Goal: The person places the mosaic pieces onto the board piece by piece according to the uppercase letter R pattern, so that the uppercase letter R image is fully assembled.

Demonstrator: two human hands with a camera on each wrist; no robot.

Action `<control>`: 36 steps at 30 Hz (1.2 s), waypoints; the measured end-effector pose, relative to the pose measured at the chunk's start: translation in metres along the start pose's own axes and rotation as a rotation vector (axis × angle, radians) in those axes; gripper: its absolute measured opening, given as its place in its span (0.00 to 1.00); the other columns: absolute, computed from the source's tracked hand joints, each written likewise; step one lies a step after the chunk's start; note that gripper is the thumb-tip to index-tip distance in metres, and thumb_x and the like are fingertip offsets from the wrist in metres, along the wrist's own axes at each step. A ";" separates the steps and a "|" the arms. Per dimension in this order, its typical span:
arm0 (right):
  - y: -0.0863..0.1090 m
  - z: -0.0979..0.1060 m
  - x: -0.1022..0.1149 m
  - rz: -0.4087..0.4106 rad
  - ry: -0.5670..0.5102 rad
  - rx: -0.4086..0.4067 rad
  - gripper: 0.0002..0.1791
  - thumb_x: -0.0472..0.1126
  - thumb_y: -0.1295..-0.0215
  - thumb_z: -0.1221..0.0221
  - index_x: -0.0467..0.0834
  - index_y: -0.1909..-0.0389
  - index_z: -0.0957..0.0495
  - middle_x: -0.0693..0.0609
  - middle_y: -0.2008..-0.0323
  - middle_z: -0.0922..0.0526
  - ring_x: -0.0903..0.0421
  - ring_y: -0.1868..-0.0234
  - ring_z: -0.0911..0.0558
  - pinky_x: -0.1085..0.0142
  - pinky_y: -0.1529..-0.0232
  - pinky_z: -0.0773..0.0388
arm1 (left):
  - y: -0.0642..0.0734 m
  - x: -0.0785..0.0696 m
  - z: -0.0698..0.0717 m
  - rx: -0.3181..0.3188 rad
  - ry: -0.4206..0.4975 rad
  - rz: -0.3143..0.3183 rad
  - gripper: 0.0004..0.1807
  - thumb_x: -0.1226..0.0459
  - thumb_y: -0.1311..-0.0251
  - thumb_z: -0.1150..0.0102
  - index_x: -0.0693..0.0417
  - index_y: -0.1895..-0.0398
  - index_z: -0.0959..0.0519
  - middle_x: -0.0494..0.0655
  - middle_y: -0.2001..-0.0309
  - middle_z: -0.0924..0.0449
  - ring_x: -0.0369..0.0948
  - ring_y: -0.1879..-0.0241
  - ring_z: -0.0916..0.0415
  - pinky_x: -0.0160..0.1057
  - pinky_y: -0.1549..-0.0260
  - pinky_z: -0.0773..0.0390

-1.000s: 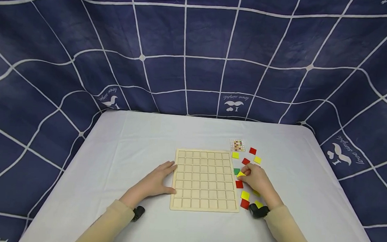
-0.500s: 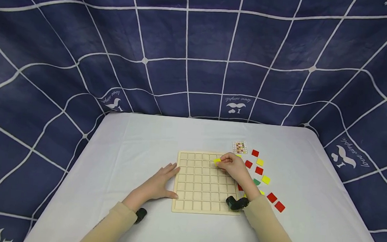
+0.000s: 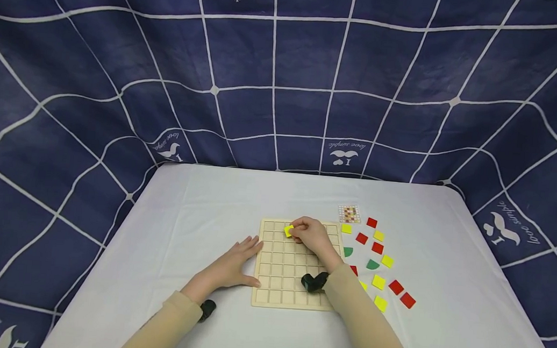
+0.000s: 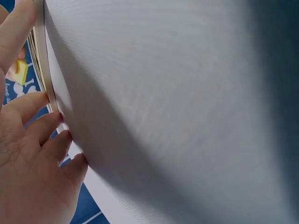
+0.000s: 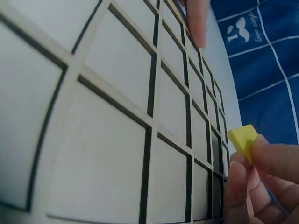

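Note:
A yellow square tile (image 5: 243, 139) is pinched between the thumb and fingers of my right hand (image 3: 312, 234). That hand is over the far rows of a pale wooden grid board (image 3: 276, 271), whose square recesses show bare wood where visible. In the right wrist view the tile is tilted, above the board's surface. My left hand (image 3: 231, 262) lies at the board's left edge, fingers spread, with fingertips and thumb touching the rim. In the left wrist view its fingers (image 4: 46, 126) rest against the board's side. The right forearm hides part of the board's right side.
Right of the board lie loose red tiles (image 3: 396, 287), yellow tiles (image 3: 379, 282) and green quarter-round pieces (image 3: 373, 265). A small card with a coloured grid pattern (image 3: 350, 214) lies beyond the board's far right corner. A blue checked curtain (image 3: 292, 110) surrounds the white table.
My right hand took the yellow tile from the loose pieces and moved left over the board's far rows. The left hand stays at the board's left edge. The head view shifted slightly.

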State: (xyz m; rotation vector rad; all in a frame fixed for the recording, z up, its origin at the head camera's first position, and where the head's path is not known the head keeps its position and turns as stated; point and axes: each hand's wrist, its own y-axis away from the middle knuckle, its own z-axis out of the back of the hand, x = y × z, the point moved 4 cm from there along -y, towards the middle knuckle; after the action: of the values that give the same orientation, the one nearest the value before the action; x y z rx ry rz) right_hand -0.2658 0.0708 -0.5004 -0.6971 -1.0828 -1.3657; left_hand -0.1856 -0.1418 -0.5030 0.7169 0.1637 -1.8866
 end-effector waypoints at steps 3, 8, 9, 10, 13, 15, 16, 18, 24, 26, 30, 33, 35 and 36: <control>0.001 0.002 0.001 0.024 0.120 -0.025 0.08 0.38 0.37 0.35 0.40 0.59 0.18 0.48 0.69 0.16 0.58 0.72 0.18 0.67 0.67 0.18 | -0.002 -0.001 -0.002 0.002 0.000 -0.005 0.56 0.48 0.54 0.25 0.56 0.24 0.43 0.54 0.21 0.52 0.52 0.21 0.58 0.55 0.24 0.53; 0.003 0.004 0.000 0.072 0.277 -0.049 0.05 0.39 0.38 0.34 0.44 0.62 0.18 0.51 0.70 0.17 0.58 0.71 0.23 0.64 0.65 0.25 | -0.003 -0.004 -0.004 0.006 -0.003 -0.017 0.56 0.47 0.54 0.25 0.57 0.24 0.43 0.55 0.22 0.52 0.53 0.21 0.58 0.55 0.24 0.53; 0.004 0.004 0.000 0.080 0.291 -0.047 0.05 0.39 0.37 0.35 0.44 0.62 0.17 0.51 0.70 0.18 0.58 0.71 0.23 0.64 0.65 0.25 | -0.003 -0.004 -0.005 0.007 -0.004 -0.016 0.56 0.47 0.54 0.25 0.57 0.24 0.43 0.55 0.22 0.52 0.53 0.21 0.58 0.55 0.24 0.53; 0.004 0.004 0.000 0.088 0.301 -0.045 0.04 0.39 0.37 0.35 0.44 0.64 0.17 0.51 0.71 0.18 0.57 0.71 0.24 0.64 0.66 0.25 | -0.003 -0.004 -0.005 0.008 -0.005 -0.014 0.57 0.47 0.54 0.25 0.57 0.24 0.43 0.55 0.21 0.52 0.53 0.21 0.59 0.55 0.24 0.53; 0.004 0.002 0.001 0.102 0.317 -0.042 0.03 0.39 0.37 0.34 0.44 0.66 0.17 0.51 0.71 0.19 0.57 0.72 0.25 0.65 0.67 0.26 | -0.003 -0.003 -0.005 0.009 -0.006 -0.010 0.57 0.47 0.54 0.25 0.56 0.24 0.44 0.54 0.21 0.53 0.52 0.21 0.59 0.55 0.24 0.53; 0.004 0.000 0.002 0.109 0.324 -0.045 0.02 0.39 0.37 0.34 0.44 0.66 0.17 0.51 0.71 0.19 0.57 0.73 0.25 0.65 0.67 0.26 | -0.003 -0.003 -0.005 0.011 -0.003 -0.006 0.57 0.47 0.54 0.25 0.56 0.24 0.44 0.54 0.21 0.53 0.52 0.21 0.59 0.55 0.24 0.53; 0.004 -0.001 0.002 0.112 0.324 -0.045 0.02 0.38 0.37 0.34 0.44 0.66 0.16 0.50 0.71 0.19 0.57 0.72 0.25 0.65 0.67 0.25 | -0.002 -0.003 -0.005 0.010 -0.004 -0.005 0.57 0.47 0.54 0.25 0.56 0.23 0.44 0.54 0.21 0.53 0.52 0.21 0.59 0.55 0.24 0.53; 0.004 -0.002 0.002 0.118 0.327 -0.045 0.02 0.38 0.37 0.34 0.43 0.65 0.16 0.50 0.70 0.19 0.57 0.72 0.24 0.65 0.67 0.25 | -0.002 -0.002 -0.005 0.009 -0.006 0.000 0.57 0.46 0.54 0.25 0.55 0.23 0.44 0.53 0.21 0.53 0.52 0.21 0.59 0.54 0.24 0.53; 0.004 -0.005 0.003 0.121 0.355 -0.054 0.03 0.36 0.38 0.34 0.42 0.66 0.17 0.48 0.68 0.22 0.56 0.70 0.25 0.65 0.67 0.25 | -0.002 0.000 -0.006 0.017 -0.017 0.005 0.57 0.46 0.55 0.26 0.55 0.23 0.44 0.53 0.21 0.53 0.51 0.21 0.59 0.54 0.24 0.53; 0.004 -0.006 0.004 0.118 0.361 -0.057 0.03 0.36 0.39 0.34 0.42 0.66 0.17 0.48 0.68 0.22 0.56 0.69 0.25 0.65 0.67 0.25 | -0.003 0.001 -0.005 0.022 -0.014 0.005 0.57 0.46 0.54 0.26 0.55 0.23 0.45 0.53 0.21 0.54 0.51 0.21 0.59 0.54 0.23 0.54; 0.005 -0.005 0.008 0.121 0.363 -0.061 0.03 0.36 0.39 0.33 0.41 0.66 0.17 0.48 0.67 0.22 0.55 0.69 0.25 0.65 0.66 0.24 | -0.003 0.000 -0.002 0.018 -0.006 0.002 0.57 0.47 0.54 0.26 0.57 0.23 0.45 0.54 0.21 0.54 0.51 0.21 0.60 0.55 0.23 0.55; 0.008 0.002 0.010 0.106 0.343 -0.066 0.05 0.37 0.39 0.33 0.41 0.64 0.17 0.48 0.66 0.19 0.55 0.67 0.22 0.63 0.63 0.22 | -0.003 -0.001 -0.001 0.014 -0.005 0.002 0.57 0.48 0.54 0.25 0.58 0.23 0.45 0.54 0.21 0.54 0.52 0.21 0.60 0.55 0.23 0.55; 0.010 0.012 0.008 0.066 0.306 -0.062 0.07 0.39 0.38 0.34 0.42 0.62 0.17 0.48 0.65 0.18 0.56 0.67 0.21 0.63 0.62 0.22 | -0.003 0.000 -0.001 0.015 -0.011 0.004 0.57 0.48 0.53 0.25 0.57 0.23 0.45 0.54 0.21 0.54 0.51 0.21 0.60 0.55 0.23 0.56; 0.011 0.019 0.006 0.049 0.286 -0.057 0.08 0.40 0.37 0.34 0.42 0.60 0.17 0.48 0.65 0.17 0.56 0.67 0.21 0.64 0.62 0.22 | -0.003 0.000 -0.001 0.014 -0.012 0.005 0.57 0.48 0.54 0.25 0.57 0.23 0.45 0.54 0.21 0.54 0.51 0.21 0.61 0.55 0.23 0.56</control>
State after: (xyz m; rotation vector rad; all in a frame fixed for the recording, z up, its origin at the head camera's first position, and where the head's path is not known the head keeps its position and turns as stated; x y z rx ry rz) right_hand -0.2592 0.0871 -0.4856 -0.5458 -0.7980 -1.4096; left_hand -0.1875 -0.1403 -0.5042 0.7153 0.1412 -1.8886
